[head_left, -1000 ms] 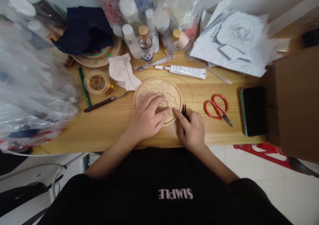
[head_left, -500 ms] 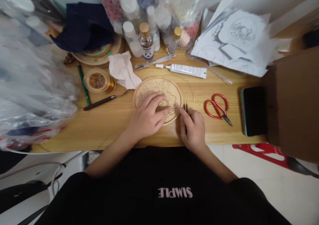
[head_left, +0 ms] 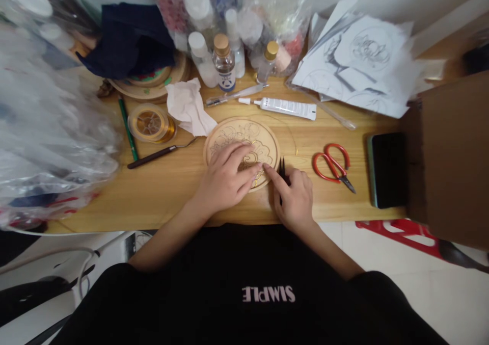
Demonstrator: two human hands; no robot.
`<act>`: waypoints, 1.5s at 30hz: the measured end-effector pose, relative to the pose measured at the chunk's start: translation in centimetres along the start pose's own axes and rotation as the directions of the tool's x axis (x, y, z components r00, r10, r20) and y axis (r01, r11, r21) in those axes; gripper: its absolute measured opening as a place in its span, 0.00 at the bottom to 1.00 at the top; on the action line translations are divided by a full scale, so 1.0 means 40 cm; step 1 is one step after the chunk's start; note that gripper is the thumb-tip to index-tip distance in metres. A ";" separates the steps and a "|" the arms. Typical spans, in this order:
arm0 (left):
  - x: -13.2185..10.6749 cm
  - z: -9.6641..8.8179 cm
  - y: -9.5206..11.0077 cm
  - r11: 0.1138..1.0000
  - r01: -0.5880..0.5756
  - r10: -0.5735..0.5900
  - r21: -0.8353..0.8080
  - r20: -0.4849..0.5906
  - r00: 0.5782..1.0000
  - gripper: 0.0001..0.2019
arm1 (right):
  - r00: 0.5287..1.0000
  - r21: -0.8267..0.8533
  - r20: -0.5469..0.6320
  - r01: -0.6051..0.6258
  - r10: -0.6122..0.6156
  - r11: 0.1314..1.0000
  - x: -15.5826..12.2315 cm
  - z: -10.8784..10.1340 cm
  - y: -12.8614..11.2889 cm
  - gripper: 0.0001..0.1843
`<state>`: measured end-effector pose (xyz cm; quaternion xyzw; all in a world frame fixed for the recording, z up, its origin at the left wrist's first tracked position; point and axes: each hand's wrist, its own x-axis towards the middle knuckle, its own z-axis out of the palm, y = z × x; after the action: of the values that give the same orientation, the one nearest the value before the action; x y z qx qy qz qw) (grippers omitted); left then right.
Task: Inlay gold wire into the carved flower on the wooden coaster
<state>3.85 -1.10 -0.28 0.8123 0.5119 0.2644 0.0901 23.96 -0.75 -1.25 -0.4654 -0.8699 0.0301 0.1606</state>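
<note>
A round wooden plaque (head_left: 223, 128) with a line-drawn floral pattern lies on the table in front of me. Gold wire (head_left: 256, 182) follows part of the drawn lines near its lower right. My left hand (head_left: 225, 182) rests on the plaque, fingers laid out and thumb apart, covering its lower left. My right hand (head_left: 295, 196) keeps dark tweezers (head_left: 281, 167) in its curled fingers, tips pointing away from me. Its index finger stretches out and touches the plaque beside my left thumb. Whether wire lies under that fingertip is hidden.
Red-handled scissors (head_left: 334, 165) and a phone (head_left: 388, 170) lie to the right. A glue tube (head_left: 288, 108), a craft knife (head_left: 237, 95) and bottles (head_left: 224, 64) are behind the plaque. Left are a wire spool (head_left: 151, 123), a dark-handled hooked tool (head_left: 153, 157) and crumpled tissue (head_left: 189, 105).
My right index finger has moved left and inward over the plaque, toward my left thumb. The tweezers' tips look closer together and have shifted slightly left. My left hand has stayed put.
</note>
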 end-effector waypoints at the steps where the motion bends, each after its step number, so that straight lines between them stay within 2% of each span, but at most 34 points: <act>1: 0.000 0.000 0.000 1.000 -0.002 0.002 0.000 -0.001 1.000 0.11 | 1.000 0.002 0.002 0.003 -0.003 1.000 0.000 0.000 0.000 0.25; 15: -0.002 0.003 0.000 1.000 0.013 -0.013 -0.004 -0.003 1.000 0.11 | 1.000 0.014 0.016 -0.013 0.012 1.000 0.000 0.001 -0.001 0.24; 34: -0.002 0.004 0.000 1.000 -0.005 0.005 0.027 -0.010 1.000 0.11 | 0.999 0.045 -0.030 0.023 -0.022 0.999 0.008 -0.002 0.001 0.21; 45: -0.002 0.004 0.000 0.999 0.002 -0.002 0.044 -0.006 1.000 0.11 | 1.000 0.047 -0.009 -0.005 0.006 0.999 0.007 -0.003 0.000 0.21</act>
<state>3.91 -1.13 -0.45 0.8128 0.5188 0.2555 0.0707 23.83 -0.53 -1.08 -0.4640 -0.8669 0.0490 0.1754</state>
